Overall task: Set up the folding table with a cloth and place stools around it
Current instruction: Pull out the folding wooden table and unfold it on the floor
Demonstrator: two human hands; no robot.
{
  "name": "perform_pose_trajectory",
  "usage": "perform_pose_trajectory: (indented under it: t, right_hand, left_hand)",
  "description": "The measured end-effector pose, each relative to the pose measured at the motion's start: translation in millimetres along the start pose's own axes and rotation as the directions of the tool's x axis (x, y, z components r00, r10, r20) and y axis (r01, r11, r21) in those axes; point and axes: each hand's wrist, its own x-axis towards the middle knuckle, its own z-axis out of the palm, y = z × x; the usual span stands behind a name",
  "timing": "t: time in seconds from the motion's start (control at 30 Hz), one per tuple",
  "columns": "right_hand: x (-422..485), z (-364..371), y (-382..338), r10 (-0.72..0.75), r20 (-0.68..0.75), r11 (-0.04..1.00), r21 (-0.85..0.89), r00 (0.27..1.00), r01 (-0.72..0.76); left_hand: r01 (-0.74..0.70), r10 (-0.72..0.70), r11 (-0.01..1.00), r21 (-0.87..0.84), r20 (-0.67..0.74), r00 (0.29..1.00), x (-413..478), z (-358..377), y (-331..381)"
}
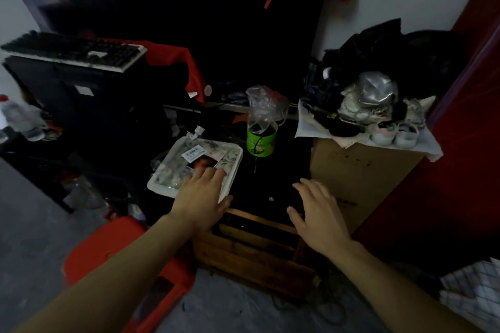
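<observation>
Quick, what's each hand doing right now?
Left hand: open, fingers flat on the white tray.
Right hand: open, holding nothing.

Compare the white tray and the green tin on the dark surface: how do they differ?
The white tray is flat, shallow and squarish; the green tin is an upright cylinder. The tray holds papers and cards; the tin, a crumpled clear plastic bag. The left hand lies on the tray; no hand touches the tin. Both sit on the same dark top.
</observation>
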Motion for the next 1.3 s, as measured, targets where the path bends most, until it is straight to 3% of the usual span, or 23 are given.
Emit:
perform_pose_trajectory:
  t: [0.2,0.53,0.6,0.7,0.77,0.83,1.1,1.3]
  right_hand:
    - [34,99,29,0.003,0.019,0.998,0.061,1.0,-0.004]
    - [58,320,95,-0.071,0.064,0.997,0.024,0.995,0.07]
    - [62,361,105,-0.071,0.075,0.996,-0.043,0.995,0.074]
    - [73,399,110,-0.067,0.05,0.977,-0.201,0.996,0.076]
    - [85,404,110,-0.023,-0.012,0.973,-0.229,1.0,0.019]
    - [93,400,110,-0.019,-0.036,0.979,-0.202,0.999,0.011]
    - [60,373,96,-0.111,0.11,0.99,-0.077,0.988,0.12]
    - [15,295,74,-0.146,0.163,0.988,-0.027,0.976,0.152]
  left_hand:
    - [-0.067,0.07,0.997,-0.03,0.1,0.993,22,116,8]
    - [-0.17,0.179,0.981,-0.097,0.094,0.979,65,349,4]
    - [-0.204,0.21,0.977,-0.056,0.134,0.968,69,390,-2]
    - [-0.239,0.224,0.958,0.16,0.108,0.969,74,431,-8]
    - [-0.216,0.216,0.947,0.238,0.029,0.976,83,439,-6]
    - [-0.204,0.2,0.948,0.243,0.04,0.979,91,437,-6]
    - [-0.296,0.251,0.936,0.189,0.228,0.941,59,396,-19]
    - [-0.309,0.278,0.936,0.166,0.187,0.942,9,323,3]
